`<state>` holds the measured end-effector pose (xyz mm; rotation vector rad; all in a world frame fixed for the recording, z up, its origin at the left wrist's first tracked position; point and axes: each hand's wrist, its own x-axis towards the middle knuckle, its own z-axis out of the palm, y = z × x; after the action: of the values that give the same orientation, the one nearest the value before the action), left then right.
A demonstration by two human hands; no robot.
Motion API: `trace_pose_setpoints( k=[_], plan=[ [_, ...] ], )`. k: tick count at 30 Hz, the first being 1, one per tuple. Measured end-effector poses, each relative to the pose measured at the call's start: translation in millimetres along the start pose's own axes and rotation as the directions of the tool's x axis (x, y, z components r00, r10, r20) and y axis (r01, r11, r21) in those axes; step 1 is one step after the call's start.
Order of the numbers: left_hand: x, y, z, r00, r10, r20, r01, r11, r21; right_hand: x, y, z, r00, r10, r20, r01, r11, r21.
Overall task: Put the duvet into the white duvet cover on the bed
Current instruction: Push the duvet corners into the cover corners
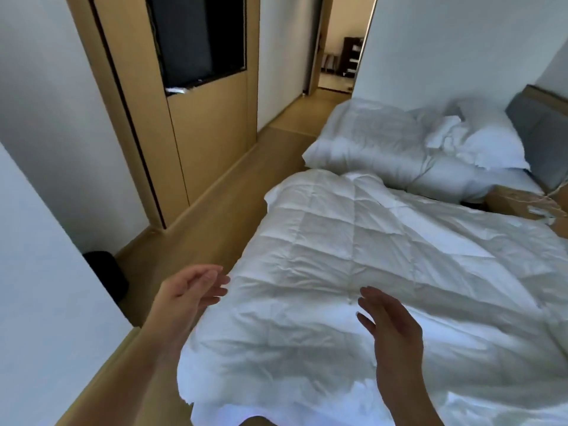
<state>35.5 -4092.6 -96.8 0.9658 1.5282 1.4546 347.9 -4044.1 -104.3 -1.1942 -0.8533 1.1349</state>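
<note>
The duvet (353, 247) lies spread wide across the near right; white, quilted into puffy squares by stitched seams, creased and soft; its left edge hangs toward the floor (215, 204), which is pale wood in long boards. A smoother white cloth (221, 407) shows under its ragged near edge; whether that is the cover cannot be told.

The left hand (190, 290) is held at the duvet's left edge, palm turned right, fingers straight and slightly spread, gripping nothing. The right hand (390, 321) is over the duvet's near middle, fingers straight and close together, gripping nothing; whether it touches the cloth cannot be told.

Farther right sits a second heap of white bedding (368, 136), rumpled and plump, with a pillow (491, 142) behind it against a grey padded headboard (534, 130). Between heap and duvet, at the right edge, stands a brown cardboard box (516, 204); the pale scraps on it are too blurred to read.

On the left, a tall cabinet (209, 133) of light wood, flat-fronted, holds a glossy black panel (196, 38); near left, a black rounded bin (107, 278) sits beside a white wall; far off, a doorway (338, 50) opens on another room.
</note>
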Motion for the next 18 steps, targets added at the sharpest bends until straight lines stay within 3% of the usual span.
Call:
trace_pose_setpoints(
  k=[6,11,18],
  plan=[
    [48,8,-135,0.993,0.057,-0.106,-0.056,0.998,0.013,-2,18,127,0.989,-0.078,0.127,0.084,0.995,-0.045],
    [108,12,-229,0.995,0.074,-0.071,-0.069,0.995,0.070,-6,40,220,0.986,-0.064,0.156,0.068,0.997,-0.021],
    [210,11,-283,0.998,0.051,-0.022,-0.050,0.997,0.051,17,51,306,0.998,-0.019,0.059,0.021,1.000,-0.022]
  ],
)
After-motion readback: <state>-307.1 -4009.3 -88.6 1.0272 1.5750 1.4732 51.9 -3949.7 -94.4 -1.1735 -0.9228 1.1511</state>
